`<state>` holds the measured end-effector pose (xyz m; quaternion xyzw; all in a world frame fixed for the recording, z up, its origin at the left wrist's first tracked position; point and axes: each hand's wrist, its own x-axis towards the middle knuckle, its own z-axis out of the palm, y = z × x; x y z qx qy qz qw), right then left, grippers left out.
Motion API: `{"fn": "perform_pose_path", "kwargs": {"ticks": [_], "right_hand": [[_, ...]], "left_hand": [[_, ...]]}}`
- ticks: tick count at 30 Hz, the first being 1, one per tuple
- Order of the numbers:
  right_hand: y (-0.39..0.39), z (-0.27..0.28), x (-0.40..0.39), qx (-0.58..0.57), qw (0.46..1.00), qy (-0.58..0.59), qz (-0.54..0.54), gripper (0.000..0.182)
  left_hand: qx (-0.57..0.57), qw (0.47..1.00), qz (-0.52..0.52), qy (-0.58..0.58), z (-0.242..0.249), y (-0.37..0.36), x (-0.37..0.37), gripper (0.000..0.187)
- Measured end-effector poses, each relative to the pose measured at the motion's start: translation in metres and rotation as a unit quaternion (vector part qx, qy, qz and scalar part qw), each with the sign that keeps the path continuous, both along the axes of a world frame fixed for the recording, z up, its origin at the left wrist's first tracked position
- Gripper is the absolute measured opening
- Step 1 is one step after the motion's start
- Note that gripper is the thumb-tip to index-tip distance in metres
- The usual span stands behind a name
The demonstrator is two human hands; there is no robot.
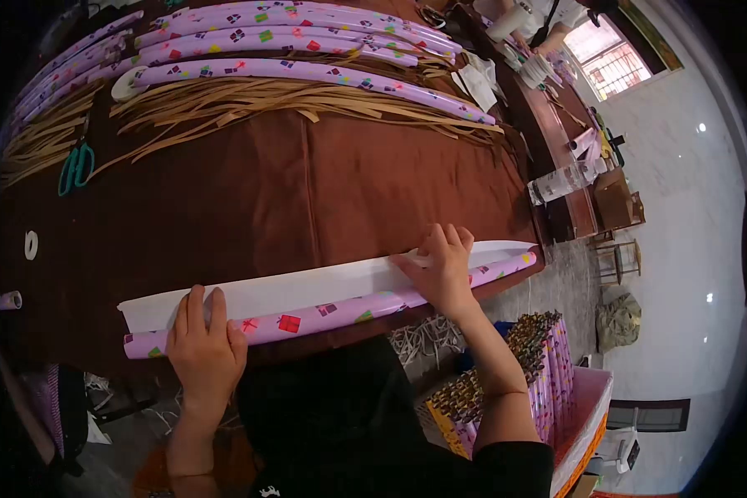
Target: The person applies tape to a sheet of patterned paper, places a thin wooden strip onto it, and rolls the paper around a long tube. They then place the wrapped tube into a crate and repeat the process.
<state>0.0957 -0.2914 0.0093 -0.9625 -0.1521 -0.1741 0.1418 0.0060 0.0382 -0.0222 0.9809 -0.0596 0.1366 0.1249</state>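
Note:
A roll of purple wrapping paper (349, 314) with a gift-box print lies along the front edge of the table. Its loose flap (307, 285) is turned white side up behind the roll. Near the left end, my left hand (206, 339) rests over the roll, fingers stretched out and apart across the white flap. My right hand (441, 270) is toward the other end, its fingers bent and its thumb reaching left. A bit of the flap's white edge is bunched between that thumb and the fingers.
Finished purple rolls (299, 70) lie at the back over brown paper strips (224, 108). Teal-handled scissors (76, 168) and a white ring (31, 245) are at left. A crate of upright rolls (548, 365) stands on the floor at right. Another person (556, 25) works at the far table.

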Motion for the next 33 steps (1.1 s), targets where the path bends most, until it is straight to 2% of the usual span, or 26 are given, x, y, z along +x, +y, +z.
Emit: {"fn": "perform_pose_path", "kwargs": {"ticks": [5, 8, 11, 13, 17, 19, 20, 21, 26, 29, 33], "right_hand": [[0.002, 0.0, 0.001, -0.013, 1.0, -0.014, 0.014, 0.045], [0.002, 0.0, 0.001, -0.022, 1.0, 0.002, 0.018, 0.038], [0.001, -0.001, 0.001, -0.042, 0.999, -0.007, 0.029, 0.038], [0.002, -0.002, 0.001, -0.048, 0.998, -0.03, 0.028, 0.04], [0.001, -0.005, 0.0, -0.048, 0.998, -0.041, 0.023, 0.039], [0.002, -0.001, -0.001, -0.063, 0.997, -0.037, 0.025, 0.037], [0.001, -0.003, -0.001, -0.053, 0.997, -0.042, 0.029, 0.037], [0.001, -0.004, 0.0, -0.041, 0.998, -0.046, 0.032, 0.037], [-0.014, 0.015, 0.002, -0.075, 0.99, -0.083, 0.083, 0.037], [-0.048, 0.052, -0.001, -0.036, 0.996, 0.008, 0.087, 0.033], [-0.117, 0.069, -0.011, 0.03, 0.995, 0.092, 0.0, 0.032]], "left_hand": [[0.012, 1.0, -0.01, -0.004, -0.002, 0.001, -0.001, 0.037], [-0.004, 1.0, 0.002, 0.015, 0.002, -0.004, 0.0, 0.038], [0.061, 0.998, 0.018, -0.008, 0.019, -0.031, 0.003, 0.043], [0.046, 0.999, 0.005, -0.029, 0.017, -0.062, 0.011, 0.045], [-0.083, 0.986, -0.131, -0.056, 0.013, -0.149, 0.031, 0.042], [-0.091, 0.984, -0.154, -0.008, 0.014, -0.179, 0.037, 0.042], [-0.079, 0.985, -0.134, -0.073, 0.008, -0.187, 0.04, 0.043], [-0.082, 0.984, -0.135, -0.08, 0.009, -0.19, 0.041, 0.043], [-0.061, 0.986, -0.142, -0.056, 0.002, -0.188, 0.04, 0.042], [-0.035, 0.988, -0.137, -0.066, 0.002, -0.188, 0.04, 0.044], [-0.031, 0.988, -0.131, -0.074, 0.002, -0.188, 0.039, 0.045]]}}
